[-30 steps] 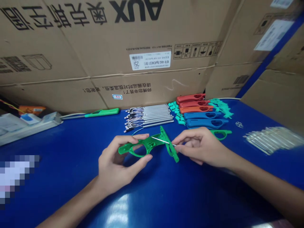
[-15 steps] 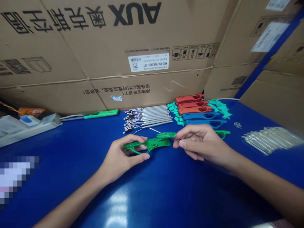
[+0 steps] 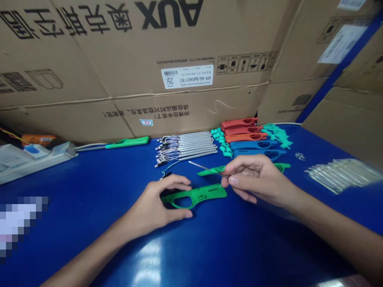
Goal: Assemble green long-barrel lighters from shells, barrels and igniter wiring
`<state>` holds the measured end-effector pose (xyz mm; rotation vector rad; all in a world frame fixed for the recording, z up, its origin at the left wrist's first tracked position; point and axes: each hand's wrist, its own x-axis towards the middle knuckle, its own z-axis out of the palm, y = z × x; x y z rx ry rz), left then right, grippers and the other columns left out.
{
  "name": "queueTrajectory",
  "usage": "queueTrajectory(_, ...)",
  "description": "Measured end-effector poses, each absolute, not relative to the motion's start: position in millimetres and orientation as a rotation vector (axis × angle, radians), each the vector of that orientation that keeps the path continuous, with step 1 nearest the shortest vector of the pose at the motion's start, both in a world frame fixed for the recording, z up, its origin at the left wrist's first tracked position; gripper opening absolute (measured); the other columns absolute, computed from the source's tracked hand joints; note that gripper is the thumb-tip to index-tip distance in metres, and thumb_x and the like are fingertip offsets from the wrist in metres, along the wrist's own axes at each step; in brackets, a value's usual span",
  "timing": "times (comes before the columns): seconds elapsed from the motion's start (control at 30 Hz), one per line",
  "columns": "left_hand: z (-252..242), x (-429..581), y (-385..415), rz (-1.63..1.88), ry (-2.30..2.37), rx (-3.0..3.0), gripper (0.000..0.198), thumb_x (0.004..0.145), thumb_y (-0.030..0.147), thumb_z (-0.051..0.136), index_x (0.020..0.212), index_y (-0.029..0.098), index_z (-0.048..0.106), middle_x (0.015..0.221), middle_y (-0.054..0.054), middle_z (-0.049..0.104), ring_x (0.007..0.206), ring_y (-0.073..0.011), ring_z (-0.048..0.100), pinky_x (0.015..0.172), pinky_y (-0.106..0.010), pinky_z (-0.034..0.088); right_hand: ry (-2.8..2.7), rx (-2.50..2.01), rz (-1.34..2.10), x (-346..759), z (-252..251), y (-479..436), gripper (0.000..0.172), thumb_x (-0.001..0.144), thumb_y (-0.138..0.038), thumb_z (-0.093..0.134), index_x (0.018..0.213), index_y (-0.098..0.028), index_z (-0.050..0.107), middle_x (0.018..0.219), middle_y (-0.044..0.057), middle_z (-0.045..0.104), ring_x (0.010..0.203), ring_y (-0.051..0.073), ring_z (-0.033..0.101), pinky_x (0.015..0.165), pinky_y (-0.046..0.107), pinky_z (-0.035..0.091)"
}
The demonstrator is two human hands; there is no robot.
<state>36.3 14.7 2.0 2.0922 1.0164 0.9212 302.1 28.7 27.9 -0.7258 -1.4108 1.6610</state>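
My left hand point(image 3: 158, 203) is spread around the handle end of a green lighter-shaped plastic casing half point(image 3: 206, 196), thumb and forefinger apart. Its hollow inner side faces up, and its left end is hidden by the hand. In my right hand point(image 3: 254, 177) a thin metal rod point(image 3: 203, 166) is pinched, its tip pointing left. Behind the rod, a second green plastic piece point(image 3: 209, 172) runs up to the right fingers; I cannot tell whether they hold it. Another green looped part point(image 3: 281, 167) shows beyond the right hand.
Silver tubes with wires and plugs point(image 3: 197, 145) lie in a row at the back. Beside them are red casings point(image 3: 239, 123), blue casings point(image 3: 254, 145) and small turquoise parts point(image 3: 277, 134). Clear-wrapped sticks point(image 3: 341, 175) lie right; a power strip point(image 3: 38, 161) stands left. Cardboard point(image 3: 134, 87) forms the back wall.
The green casing half has moved right and toward me. My left fingers have spread away from it, and a black plug with a wire shows behind that hand. The right hand has barely moved.
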Motion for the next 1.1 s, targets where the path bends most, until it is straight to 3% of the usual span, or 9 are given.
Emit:
queueTrajectory(0.2,1,38,6,0.681,1.0,2.345,0.066,0.062,0.037,0.088,0.119,0.025,0.057,0.103,-0.004,0.072,0.096,-0.0236,0.069,0.083,-0.039,0.056,-1.414,-0.74,1.726,300,26,27,0.016,0.077,-0.023,0.078,0.087,-0.014,0.07,0.076,0.005,0.073,0.044,0.006,0.054,0.034,0.015,0.042)
queueTrajectory(0.43,5,38,10,1.069,1.067,2.465,0.022,0.081,0.025,0.074,0.099,0.019,0.064,0.088,-0.004,0.07,0.079,-0.0185,0.065,0.076,-0.036,0.052,-1.515,-0.804,1.795,297,28,23,0.019,0.076,-0.025,0.078,0.088,-0.012,0.07,0.072,0.004,0.07,0.045,0.006,0.056,0.036,0.015,0.044)
queueTrajectory(0.57,6,41,12,1.221,0.845,2.535,0.023,0.083,0.018,0.073,0.104,0.018,0.066,0.089,-0.006,0.072,0.081,-0.019,0.064,0.073,-0.036,0.054,-1.553,-0.825,1.843,290,25,19,0.022,0.075,-0.026,0.079,0.087,-0.011,0.069,0.068,0.003,0.067,0.046,0.007,0.057,0.037,0.015,0.046)
queueTrajectory(0.9,5,43,14,1.211,0.696,2.517,0.013,0.085,0.012,0.069,0.096,0.018,0.072,0.088,-0.008,0.074,0.081,-0.0192,0.065,0.071,-0.035,0.057,-1.599,-0.801,1.893,286,17,16,0.024,0.077,-0.029,0.077,0.089,-0.01,0.069,0.068,0.002,0.066,0.048,0.007,0.057,0.039,0.015,0.048)
queueTrajectory(1.1,8,42,15,1.307,0.827,2.448,0.013,0.081,0.009,0.07,0.09,0.018,0.072,0.082,-0.005,0.076,0.078,-0.0187,0.07,0.071,-0.032,0.058,-1.631,-0.908,1.789,288,22,20,0.023,0.074,-0.028,0.078,0.086,-0.011,0.069,0.068,0.003,0.067,0.047,0.007,0.056,0.04,0.017,0.046)
